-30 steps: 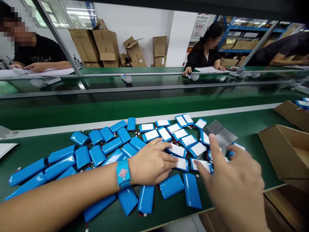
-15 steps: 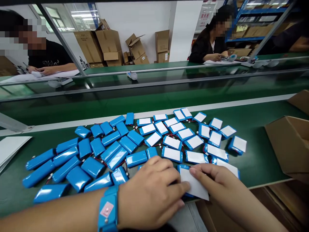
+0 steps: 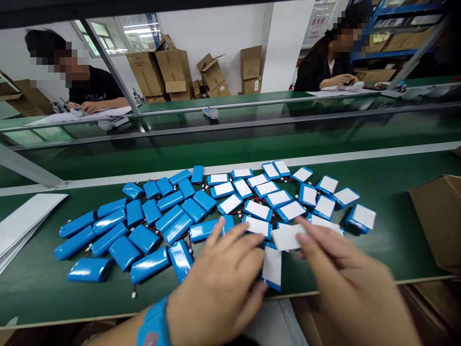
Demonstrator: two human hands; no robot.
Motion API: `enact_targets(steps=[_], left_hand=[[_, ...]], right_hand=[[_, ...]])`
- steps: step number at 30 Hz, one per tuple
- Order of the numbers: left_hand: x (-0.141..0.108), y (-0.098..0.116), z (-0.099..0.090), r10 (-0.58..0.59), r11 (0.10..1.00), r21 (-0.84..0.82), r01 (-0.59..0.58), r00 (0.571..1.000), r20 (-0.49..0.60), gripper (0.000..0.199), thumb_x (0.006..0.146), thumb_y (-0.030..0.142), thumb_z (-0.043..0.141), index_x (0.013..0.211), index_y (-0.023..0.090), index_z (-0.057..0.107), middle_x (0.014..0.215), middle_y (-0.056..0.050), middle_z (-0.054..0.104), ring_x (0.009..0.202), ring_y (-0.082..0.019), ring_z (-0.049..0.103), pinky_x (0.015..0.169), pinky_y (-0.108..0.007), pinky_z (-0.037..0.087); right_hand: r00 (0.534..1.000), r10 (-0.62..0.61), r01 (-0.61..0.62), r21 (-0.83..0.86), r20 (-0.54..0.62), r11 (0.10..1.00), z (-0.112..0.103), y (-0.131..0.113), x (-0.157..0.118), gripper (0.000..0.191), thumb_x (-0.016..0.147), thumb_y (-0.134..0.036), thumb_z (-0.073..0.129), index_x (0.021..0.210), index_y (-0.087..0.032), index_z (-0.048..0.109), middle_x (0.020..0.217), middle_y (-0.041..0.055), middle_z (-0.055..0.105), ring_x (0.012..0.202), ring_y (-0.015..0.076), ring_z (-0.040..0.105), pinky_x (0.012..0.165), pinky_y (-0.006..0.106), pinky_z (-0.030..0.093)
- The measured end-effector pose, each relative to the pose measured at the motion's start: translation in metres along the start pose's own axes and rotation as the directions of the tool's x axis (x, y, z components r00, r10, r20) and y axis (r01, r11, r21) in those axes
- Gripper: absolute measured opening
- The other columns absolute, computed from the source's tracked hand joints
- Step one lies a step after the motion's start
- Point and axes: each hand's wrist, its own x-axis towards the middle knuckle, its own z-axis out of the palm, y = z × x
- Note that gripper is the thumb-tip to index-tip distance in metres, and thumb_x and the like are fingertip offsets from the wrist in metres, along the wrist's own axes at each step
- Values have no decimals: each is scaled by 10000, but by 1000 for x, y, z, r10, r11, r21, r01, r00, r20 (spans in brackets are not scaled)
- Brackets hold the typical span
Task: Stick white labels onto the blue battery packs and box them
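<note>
Many blue pouch battery packs with thin red-and-black leads lie scattered on the green bench mat [image 3: 392, 245]. Those on the left, such as one blue pack [image 3: 144, 239], show bare blue faces. Those on the right, such as one labelled pack [image 3: 291, 210], carry white rectangles. My right hand [image 3: 349, 283] pinches a white label [image 3: 287, 237] at its fingertips, above the packs. My left hand [image 3: 219, 288], fingers spread, rests beside a labelled pack [image 3: 272, 267] and holds nothing. A blue wristband [image 3: 153, 324] circles my left wrist.
A stack of white sheets [image 3: 25, 223] lies at the bench's left end, and a brown cardboard box [image 3: 437, 223] stands at the right. Beyond a glass-and-metal rail [image 3: 230, 120], two co-workers [image 3: 97, 91] [image 3: 327, 67] sit at a facing bench.
The white label has moved up and off the pack under my hands. My hands have drawn slightly apart, and the view has shifted as my head moved.
</note>
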Motion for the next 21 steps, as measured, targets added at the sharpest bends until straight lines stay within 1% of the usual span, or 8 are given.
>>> enact_targets(steps=[2, 4, 8, 11, 13, 15, 18, 21], left_hand=[[-14, -5, -13, -125, 991, 27, 132, 977, -170, 250, 965, 280, 542, 1207, 268, 601, 1369, 36, 619, 1375, -221, 435, 1254, -447, 43], [-30, -12, -19, -162, 981, 70, 180, 963, -217, 308, 950, 235, 551, 1252, 272, 601, 1359, 32, 627, 1377, -229, 423, 1250, -447, 46], [-50, -16, -9, -108, 985, 121, 123, 987, -120, 454, 942, 249, 550, 1395, 234, 534, 1452, 48, 568, 1404, -253, 389, 1250, -432, -71], [-50, -13, 4, -44, 989, 141, 49, 998, -37, 515, 952, 334, 558, 1446, 200, 496, 1502, 60, 519, 1414, -285, 394, 1237, -440, -168], [-49, -13, 9, -37, 988, 151, 35, 999, 7, 533, 960, 348, 552, 1465, 198, 475, 1527, 57, 483, 1429, -316, 386, 1254, -523, -96], [-49, -14, 12, -46, 989, 145, 39, 998, 45, 524, 967, 332, 541, 1473, 218, 466, 1547, 61, 447, 1439, -348, 378, 1244, -622, 95], [-49, -18, 14, -43, 991, 133, 32, 996, 83, 507, 990, 358, 516, 1478, 235, 455, 1559, 57, 421, 1442, -375, 377, 1162, -678, 308], [-47, -18, 14, -3, 989, 147, -9, 997, 77, 551, 980, 450, 545, 1473, 220, 458, 1550, 26, 444, 1433, -363, 401, 1155, -647, 353]], right_hand=[[989, 11, -32, 147, 145, 989, 21, -10, -8, 259, 926, -411, 570, 1030, -293, 777, 1005, 8, 755, 848, 186, 718, 783, 281, 592], [974, -16, -30, 196, 226, 980, 39, -18, -18, 260, 946, -374, 558, 1080, -296, 766, 1038, 15, 744, 828, 174, 713, 798, 280, 595], [962, -122, 82, 166, 245, 983, 60, -22, -33, 268, 988, -310, 510, 1084, -252, 753, 1023, 25, 741, 781, 146, 710, 751, 242, 597], [943, -272, 284, -36, 192, 958, 70, -19, -43, 285, 1002, -250, 465, 1058, -196, 739, 986, 42, 744, 840, 150, 716, 708, 219, 590], [881, -437, 470, -245, 180, 848, 72, -16, -49, 334, 1004, -210, 404, 1041, -143, 729, 948, 89, 738, 834, 201, 713, 697, 296, 598], [832, -521, 539, -507, 193, 673, 69, -15, -51, 327, 989, -236, 436, 1120, -96, 700, 987, 159, 723, 837, 299, 696, 664, 417, 582], [909, -407, 314, -795, 94, 519, 54, -12, -41, 674, 931, -367, 591, 1453, 27, 428, 1190, 302, 631, 897, 454, 649, 607, 508, 532], [924, -382, 252, -772, 13, 584, 45, -3, -22, 829, 949, -398, 557, 1537, 66, 200, 1286, 345, 562, 1023, 502, 614, 702, 553, 548]])
